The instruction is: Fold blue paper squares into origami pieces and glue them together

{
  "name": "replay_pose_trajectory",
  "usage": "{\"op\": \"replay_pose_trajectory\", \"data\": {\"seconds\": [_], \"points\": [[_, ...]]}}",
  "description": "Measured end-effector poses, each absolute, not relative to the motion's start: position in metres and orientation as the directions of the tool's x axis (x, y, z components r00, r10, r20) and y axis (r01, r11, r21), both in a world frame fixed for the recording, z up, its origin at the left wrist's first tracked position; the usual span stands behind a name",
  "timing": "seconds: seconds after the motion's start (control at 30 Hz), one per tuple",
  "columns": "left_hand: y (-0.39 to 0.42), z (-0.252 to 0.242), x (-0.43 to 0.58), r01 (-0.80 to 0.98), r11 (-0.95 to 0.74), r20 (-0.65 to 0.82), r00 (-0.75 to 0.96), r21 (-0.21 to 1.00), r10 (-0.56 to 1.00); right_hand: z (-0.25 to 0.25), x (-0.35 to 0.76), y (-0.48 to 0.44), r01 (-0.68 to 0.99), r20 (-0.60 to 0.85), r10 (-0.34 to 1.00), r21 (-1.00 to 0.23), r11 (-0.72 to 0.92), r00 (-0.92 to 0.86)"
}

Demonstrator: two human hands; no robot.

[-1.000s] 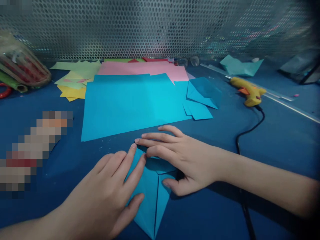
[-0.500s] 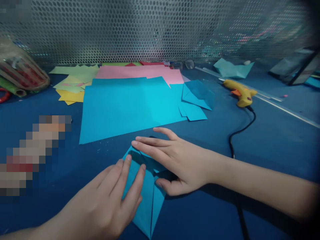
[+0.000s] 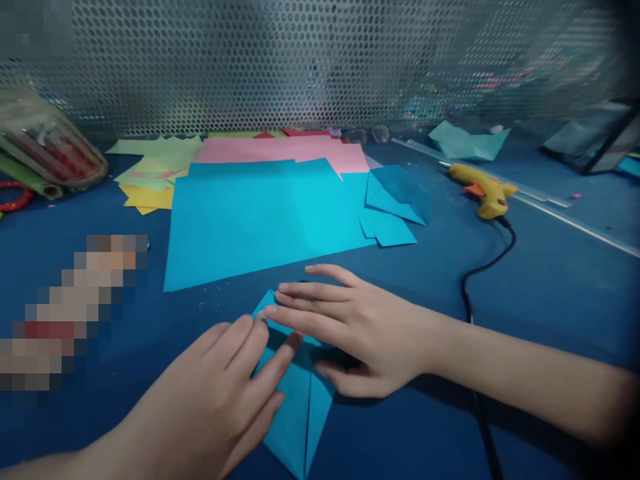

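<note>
A folded blue paper piece (image 3: 300,413) with a pointed lower tip lies on the dark blue table (image 3: 550,280) in front of me. My left hand (image 3: 215,400) rests flat on its left side, fingers stretched toward the top corner. My right hand (image 3: 350,327) lies flat across the upper part, fingers pointing left and pressing the fold, thumb beside the right edge. Fingertips of both hands nearly meet at the paper's top.
A large blue sheet (image 3: 260,220) lies beyond, with pink (image 3: 285,150) and yellow-green sheets (image 3: 150,173) behind it. Small blue folded pieces (image 3: 395,200) sit to the right. A yellow glue gun (image 3: 483,190) with black cord (image 3: 475,287) lies at right. A perforated metal wall (image 3: 300,60) stands behind.
My right hand's fingers have slid left along the top fold. My left fingers have shifted slightly on the paper. The view has moved a little.
</note>
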State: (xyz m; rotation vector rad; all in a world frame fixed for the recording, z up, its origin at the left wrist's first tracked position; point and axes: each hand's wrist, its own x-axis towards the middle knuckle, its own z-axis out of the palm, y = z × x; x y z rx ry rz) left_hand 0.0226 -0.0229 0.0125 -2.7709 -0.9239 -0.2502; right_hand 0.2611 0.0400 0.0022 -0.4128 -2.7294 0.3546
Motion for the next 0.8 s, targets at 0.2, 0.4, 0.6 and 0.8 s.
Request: {"op": "replay_pose_trajectory", "data": {"seconds": [0.2,0.4,0.6,0.8], "points": [[-0.028,0.012,0.023,0.601,-0.772,0.293,0.791,-0.207,0.537,0.004,0.264,0.038,0.093,0.563,0.112,-0.062,0.994,-0.819],[-0.029,0.012,0.017,0.626,-0.758,0.323,0.767,-0.186,0.554,0.005,0.262,0.039,0.126,0.530,0.144,-0.069,0.990,-0.836],[-0.037,0.008,0.006,0.591,-0.782,0.196,0.805,-0.198,0.559,0.008,0.258,0.039,0.060,0.449,0.111,-0.125,0.990,-0.887],[-0.043,-0.006,0.005,0.611,-0.765,0.381,0.769,-0.204,0.513,0.007,0.257,0.042,0.021,0.415,0.113,-0.219,0.975,-0.903]]}}
